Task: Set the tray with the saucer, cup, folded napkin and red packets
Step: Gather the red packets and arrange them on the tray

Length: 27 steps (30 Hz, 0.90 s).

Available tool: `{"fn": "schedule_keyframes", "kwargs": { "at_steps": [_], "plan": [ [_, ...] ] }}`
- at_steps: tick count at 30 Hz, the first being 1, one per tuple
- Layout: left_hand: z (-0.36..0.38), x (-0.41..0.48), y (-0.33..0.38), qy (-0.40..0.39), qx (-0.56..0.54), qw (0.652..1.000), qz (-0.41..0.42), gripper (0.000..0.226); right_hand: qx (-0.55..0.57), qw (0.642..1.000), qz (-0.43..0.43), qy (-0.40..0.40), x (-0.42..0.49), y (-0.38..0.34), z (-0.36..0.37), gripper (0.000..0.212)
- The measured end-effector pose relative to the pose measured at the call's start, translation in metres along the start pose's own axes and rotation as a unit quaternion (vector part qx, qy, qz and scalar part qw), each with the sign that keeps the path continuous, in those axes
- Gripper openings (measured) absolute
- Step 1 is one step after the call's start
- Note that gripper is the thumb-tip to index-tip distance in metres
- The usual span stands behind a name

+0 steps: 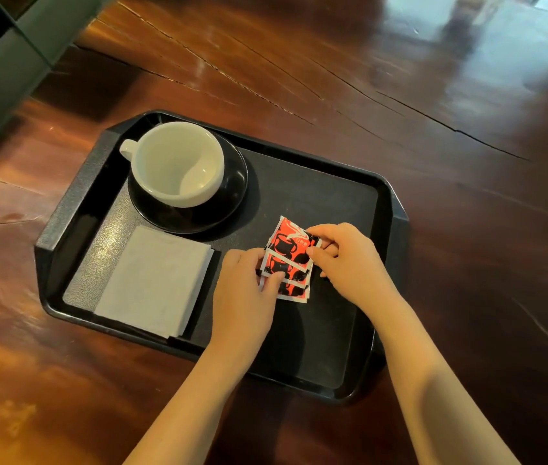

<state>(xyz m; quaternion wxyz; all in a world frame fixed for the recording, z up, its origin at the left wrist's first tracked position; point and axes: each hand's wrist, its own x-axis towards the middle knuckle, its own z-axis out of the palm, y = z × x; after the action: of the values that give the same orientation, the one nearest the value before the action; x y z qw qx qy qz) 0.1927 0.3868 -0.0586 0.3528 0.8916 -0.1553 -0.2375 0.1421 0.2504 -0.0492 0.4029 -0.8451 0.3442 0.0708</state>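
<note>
Now both hands work the red packets point(288, 260), fanned on the black tray point(78, 209): the left hand point(249, 290) pinches their left edge, the right hand point(346, 260) their right. Nearby, the cup point(178, 162) stands on the saucer point(232, 196), the folded napkin point(155, 280) alongside, all on the wooden bench point(433, 129).

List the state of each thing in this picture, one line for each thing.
cup: upright, empty, on the saucer
saucer: flat on the tray, under the cup
folded napkin: lies flat on the tray
red packets: overlapping, held on the tray
left hand: pinches the packets' left side
right hand: pinches the top packet
tray: flat on the wooden table
</note>
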Motion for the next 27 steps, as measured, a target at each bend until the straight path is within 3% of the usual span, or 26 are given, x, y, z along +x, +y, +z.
{"fn": "schedule_keyframes", "kwargs": {
  "at_steps": [7,11,14,21,27],
  "plan": [
    [-0.004,0.003,-0.004,-0.023,-0.042,0.999,-0.023,0.023,0.095,0.995,-0.002,0.009,-0.002,0.002,-0.006,0.027],
    [-0.007,0.002,-0.006,-0.027,-0.048,0.998,-0.012,0.021,0.198,0.977,0.027,0.072,0.000,0.004,-0.015,0.024],
    [-0.009,-0.001,-0.006,-0.046,-0.074,0.996,-0.002,0.017,0.204,0.977,0.040,0.056,0.001,0.003,-0.018,0.023],
    [-0.011,-0.003,-0.006,-0.054,-0.154,0.986,-0.019,0.021,0.131,0.988,0.000,-0.083,-0.005,-0.005,-0.011,0.017],
    [-0.016,-0.005,-0.006,-0.062,-0.240,0.968,-0.033,0.027,0.155,0.987,-0.001,-0.042,-0.004,0.000,-0.011,0.024]
  ]
}}
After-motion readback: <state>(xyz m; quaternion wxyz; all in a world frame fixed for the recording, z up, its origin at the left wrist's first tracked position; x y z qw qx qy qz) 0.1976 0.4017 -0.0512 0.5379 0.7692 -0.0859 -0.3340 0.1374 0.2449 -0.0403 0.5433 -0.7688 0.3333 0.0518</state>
